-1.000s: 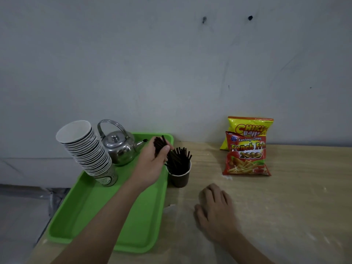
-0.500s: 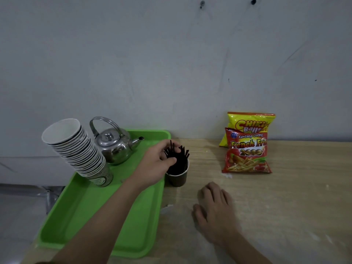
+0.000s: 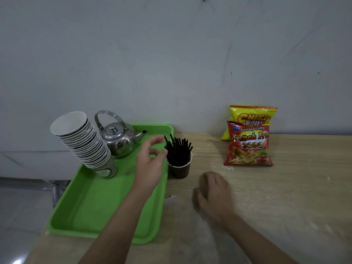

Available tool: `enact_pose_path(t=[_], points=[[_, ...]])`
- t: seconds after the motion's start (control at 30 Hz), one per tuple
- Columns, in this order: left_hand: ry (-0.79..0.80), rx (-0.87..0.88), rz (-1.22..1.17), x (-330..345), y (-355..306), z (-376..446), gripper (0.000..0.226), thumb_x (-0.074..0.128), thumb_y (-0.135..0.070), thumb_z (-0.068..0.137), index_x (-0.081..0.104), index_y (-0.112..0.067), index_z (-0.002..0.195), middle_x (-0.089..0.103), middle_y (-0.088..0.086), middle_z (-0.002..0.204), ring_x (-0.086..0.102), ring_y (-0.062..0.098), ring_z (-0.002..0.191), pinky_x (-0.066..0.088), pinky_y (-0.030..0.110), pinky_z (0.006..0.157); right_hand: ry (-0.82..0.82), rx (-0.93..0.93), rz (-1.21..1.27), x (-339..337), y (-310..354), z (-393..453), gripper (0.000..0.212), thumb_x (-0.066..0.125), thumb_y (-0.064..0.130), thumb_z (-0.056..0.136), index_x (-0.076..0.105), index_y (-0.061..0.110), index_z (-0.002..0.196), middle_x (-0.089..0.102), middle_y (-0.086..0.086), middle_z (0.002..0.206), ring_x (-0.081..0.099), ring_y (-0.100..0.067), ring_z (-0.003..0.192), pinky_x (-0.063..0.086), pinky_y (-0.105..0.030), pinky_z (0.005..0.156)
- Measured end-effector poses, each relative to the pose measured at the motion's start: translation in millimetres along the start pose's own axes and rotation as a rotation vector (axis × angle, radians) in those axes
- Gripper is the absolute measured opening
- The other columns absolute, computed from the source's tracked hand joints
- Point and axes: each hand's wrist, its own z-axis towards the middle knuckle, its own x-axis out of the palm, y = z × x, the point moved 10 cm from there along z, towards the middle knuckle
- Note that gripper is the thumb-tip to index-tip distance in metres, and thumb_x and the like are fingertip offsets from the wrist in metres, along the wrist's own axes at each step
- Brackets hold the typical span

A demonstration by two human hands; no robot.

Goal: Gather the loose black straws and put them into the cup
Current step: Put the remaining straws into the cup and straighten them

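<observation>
We see the thin black straws (image 3: 178,149) standing bunched in a small dark paper cup (image 3: 180,168) on the pale wood-grain bench (image 3: 266,197), just beside the glossy green plastic tray (image 3: 91,202). Our left hand (image 3: 149,166) hovers by them, fingers loosely spread, grasping nothing. Our right hand (image 3: 214,193) lies flat, palm down, empty.

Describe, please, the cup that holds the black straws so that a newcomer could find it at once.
Start at the green tray on the left of the wooden table. Just off the tray's right edge, near its far end, stands a small dark brown cup directly on the wood. Unlike the tilted stack of white paper cups on the tray, it stands alone and bristles with black straws.
</observation>
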Motion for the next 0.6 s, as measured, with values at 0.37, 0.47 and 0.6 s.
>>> enact_pose_path(t=[0.37,0.47,0.6], points=[[0.041,-0.152,-0.105,12.6,56.4,-16.4,0.058,0.048,0.014,0.081,0.04,-0.028,0.119,0.043,-0.007,0.127,0.048,0.006,0.111,0.046,0.003,0.069,0.053,-0.033,0.565,20.0,40.9,51.0,0.081,0.077,0.016,0.068,0.032,0.019,0.135,0.054,-0.006,0.132,0.052,-0.02,0.119,0.046,-0.041,0.1],[0.08,-0.155,-0.102,15.3,64.8,-11.3,0.06,0.05,0.013,0.08,0.041,-0.037,0.111,0.048,-0.015,0.117,0.048,-0.003,0.107,0.046,0.003,0.07,0.017,-0.047,0.576,20.2,38.7,55.7,0.075,0.075,0.013,0.071,0.035,0.017,0.134,0.056,-0.006,0.129,0.053,-0.02,0.117,0.046,-0.043,0.099],[0.102,-0.155,-0.079,19.4,74.2,-1.3,0.062,0.051,0.013,0.079,0.04,-0.039,0.112,0.049,-0.011,0.12,0.048,-0.004,0.108,0.048,0.011,0.076,-0.002,-0.063,0.597,19.3,36.9,70.1,0.072,0.075,0.016,0.071,0.036,0.021,0.132,0.056,-0.003,0.128,0.052,-0.015,0.117,0.046,-0.036,0.1]])
